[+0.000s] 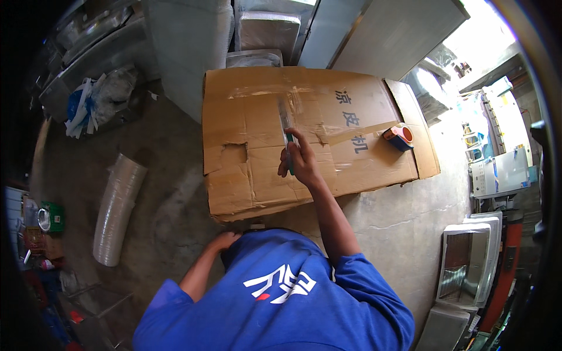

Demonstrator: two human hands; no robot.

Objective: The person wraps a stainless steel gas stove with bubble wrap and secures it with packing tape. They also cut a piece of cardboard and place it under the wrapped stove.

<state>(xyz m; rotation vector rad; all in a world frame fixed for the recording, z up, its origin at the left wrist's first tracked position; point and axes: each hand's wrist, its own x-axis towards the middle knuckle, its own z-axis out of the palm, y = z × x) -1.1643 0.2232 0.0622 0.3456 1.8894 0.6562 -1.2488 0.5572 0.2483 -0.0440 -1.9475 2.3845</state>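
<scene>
On the concrete floor (164,175), one flattened cardboard box (304,134) lies under the right hand (301,161), whose grip is clamped on one green-handled knife (288,146).

To cut well, I judge the blade should follow the taped seam, shallow and drawn steadily. The left hand (222,240) rests near the box's edge, its grip unclear. One tape roll (399,136) sits on the box; one ribbed duct (116,207) lies apart.

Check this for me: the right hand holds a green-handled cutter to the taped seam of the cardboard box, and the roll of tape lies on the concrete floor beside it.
One thing is off. In the head view the roll of tape lies on top of the cardboard box, near its right edge, not on the floor. The rest stands: the right hand holds the green-handled cutter to the taped seam.
</scene>
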